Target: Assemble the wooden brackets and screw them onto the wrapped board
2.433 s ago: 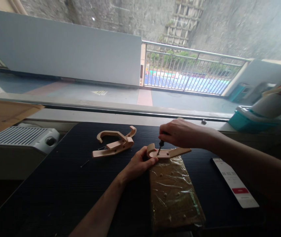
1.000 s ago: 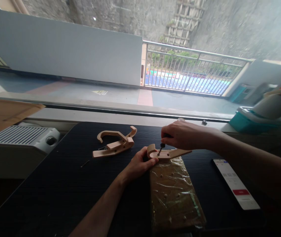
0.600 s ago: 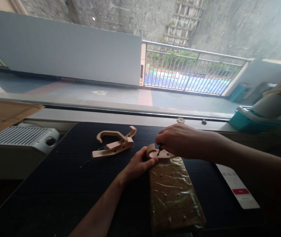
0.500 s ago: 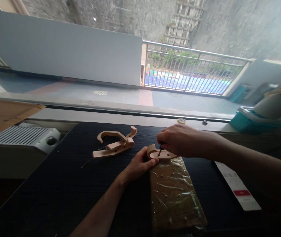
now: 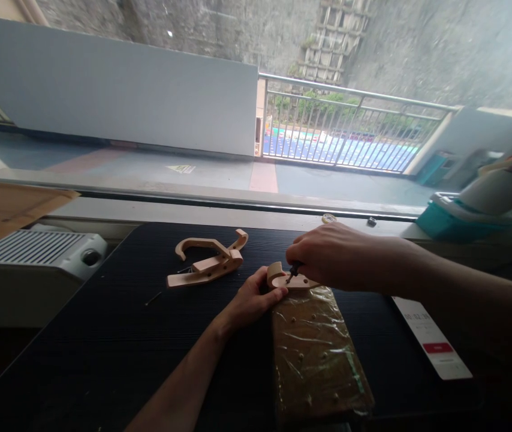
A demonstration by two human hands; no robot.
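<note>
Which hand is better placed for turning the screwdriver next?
Probably the right hand: it grips the screwdriver, whose tip points down at the wooden hook. The left hand is busy holding that hook.

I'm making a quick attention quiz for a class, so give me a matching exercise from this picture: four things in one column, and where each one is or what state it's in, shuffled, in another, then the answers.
Column one:
1. Screwdriver
2. Phone
3. Block
4. Loose hooks

Column two:
A. Wrapped in shiny film
B. Overlapping in a heap
C. Gripped in the right hand
D. Lying face up, lit

Right pairs: 1-C, 2-D, 3-A, 4-B
</note>
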